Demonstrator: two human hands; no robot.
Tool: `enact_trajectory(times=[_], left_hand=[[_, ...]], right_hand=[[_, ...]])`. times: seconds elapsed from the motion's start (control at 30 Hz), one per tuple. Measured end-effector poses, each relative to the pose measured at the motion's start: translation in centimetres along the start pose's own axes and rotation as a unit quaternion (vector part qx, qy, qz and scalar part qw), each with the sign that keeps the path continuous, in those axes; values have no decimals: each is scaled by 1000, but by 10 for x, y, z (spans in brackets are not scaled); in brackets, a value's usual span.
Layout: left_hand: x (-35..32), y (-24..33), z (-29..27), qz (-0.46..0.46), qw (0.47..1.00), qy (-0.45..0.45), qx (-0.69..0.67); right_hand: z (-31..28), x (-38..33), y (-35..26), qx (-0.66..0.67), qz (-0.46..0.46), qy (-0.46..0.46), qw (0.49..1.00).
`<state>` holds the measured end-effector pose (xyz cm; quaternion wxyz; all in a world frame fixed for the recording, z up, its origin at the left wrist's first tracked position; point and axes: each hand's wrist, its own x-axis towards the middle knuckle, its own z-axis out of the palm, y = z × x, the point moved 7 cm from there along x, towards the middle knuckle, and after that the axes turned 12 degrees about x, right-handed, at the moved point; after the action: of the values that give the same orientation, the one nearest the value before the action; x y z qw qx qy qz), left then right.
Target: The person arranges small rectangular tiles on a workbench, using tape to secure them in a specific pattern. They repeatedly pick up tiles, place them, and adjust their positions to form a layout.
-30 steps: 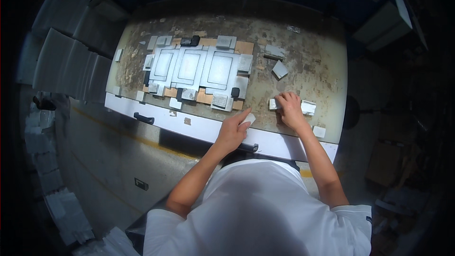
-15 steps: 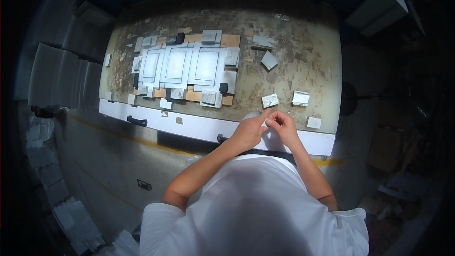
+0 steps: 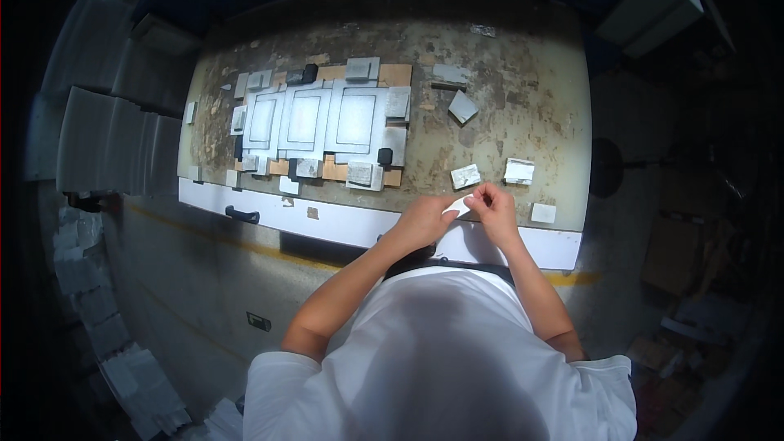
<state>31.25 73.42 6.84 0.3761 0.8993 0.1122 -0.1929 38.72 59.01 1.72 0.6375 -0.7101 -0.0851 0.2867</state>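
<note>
Near the table's front edge, a small flat white piece [image 3: 459, 207] is between my hands. My left hand [image 3: 424, 220] is closed on its left end, with the thumb on top. My right hand [image 3: 496, 212] pinches the other end between thumb and fingertips. What the piece is made of cannot be made out. Just beyond my hands, a small whitish block [image 3: 465, 176] lies on the table, and another pale block [image 3: 518, 171] sits to its right. A white square block [image 3: 543, 212] is at the front right.
On the stained table [image 3: 531, 106], white framed panels [image 3: 356, 119] lie side by side over brown boards [image 3: 395, 75], edged by grey blocks [image 3: 359, 69] and black blocks [image 3: 385, 157]. Black handles [image 3: 242, 214] mark the white front. Pale sheets [image 3: 106, 143] are stacked at left.
My hands have drawn slightly apart, and the white piece now shows between them. My left hand's extended finger has folded in. The whole view has shifted slightly.
</note>
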Motion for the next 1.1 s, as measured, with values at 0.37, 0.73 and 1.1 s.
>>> enact_trajectory(times=[0.37,0.73,1.1], left_hand=[[78,-24,4,-171,978,-113,23],[59,-26,-2,68,994,77,33],[-40,8,-64,85,946,304,-77]], right_hand=[[3,52,-6,-308,-99,104,941],[23,50,-16,-250,-164,-103,949],[48,61,-9,54,19,-154,986]])
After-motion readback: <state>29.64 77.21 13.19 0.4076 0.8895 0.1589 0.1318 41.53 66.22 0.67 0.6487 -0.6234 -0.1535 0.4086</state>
